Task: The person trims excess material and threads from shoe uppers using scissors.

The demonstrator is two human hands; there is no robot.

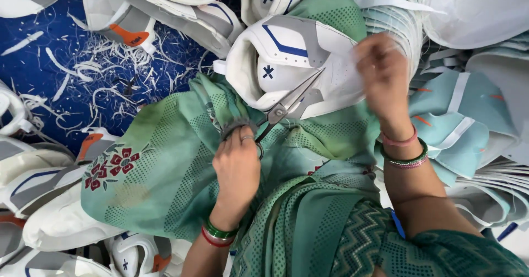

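My left hand (237, 167) grips the handles of a pair of metal scissors (286, 105), whose blades are parted and point up and right at a white shoe upper (275, 56) with blue lines and grey panels. My right hand (383, 73) pinches the right edge of that upper and holds it up over my lap. A green patterned cloth (165, 167) with red flowers covers my lap under both hands. Bangles sit on both wrists.
Several white, grey and orange shoe uppers (49, 200) are heaped at the left and along the top. A stack of teal and white uppers (468, 128) rises at the right. White trimmings (93, 73) litter the blue floor at upper left.
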